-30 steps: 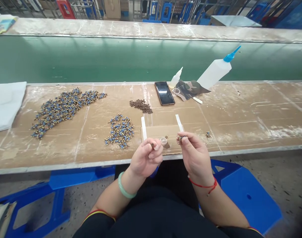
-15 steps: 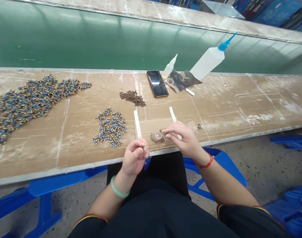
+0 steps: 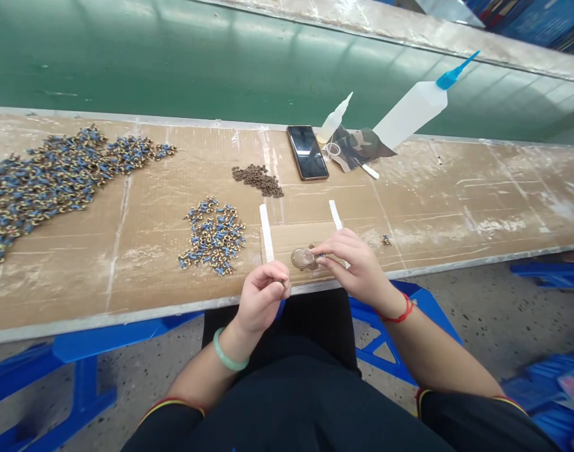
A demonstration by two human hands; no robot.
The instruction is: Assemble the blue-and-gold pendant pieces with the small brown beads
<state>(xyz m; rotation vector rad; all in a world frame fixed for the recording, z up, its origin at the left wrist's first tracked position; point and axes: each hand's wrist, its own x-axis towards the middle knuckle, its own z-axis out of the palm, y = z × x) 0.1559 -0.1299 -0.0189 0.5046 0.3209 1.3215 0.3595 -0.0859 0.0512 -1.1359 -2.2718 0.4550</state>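
My left hand point(image 3: 263, 298) is closed in a pinch at the table's front edge, with a tiny brown piece point(image 3: 284, 284) just showing at the fingertips. Beside the round clear dish point(image 3: 302, 258), my right hand point(image 3: 355, 267) pinches a small blue-and-yellow figure piece point(image 3: 320, 256), mostly covered by the fingers. Its fingertips are at the dish's right rim; whether the piece touches the dish I cannot tell. A few brown discs point(image 3: 312, 265) lie by the dish. The dish rests on a cardboard sheet point(image 3: 287, 235) with white strips point(image 3: 266, 232) at its sides.
Left of the sheet lies a pile of blue-and-yellow pieces point(image 3: 214, 237), with a larger pile point(image 3: 56, 179) farther left. Behind are brown discs point(image 3: 257, 180), a phone point(image 3: 308, 152), a small bottle point(image 3: 333, 121), camouflage cloth point(image 3: 360, 147) and a large white bottle point(image 3: 412, 116). One loose piece point(image 3: 386, 240) lies right.
The view has shifted slightly, so the table's things sit a little farther right. Both hands keep their pinches; my right fingertips stay at the dish.
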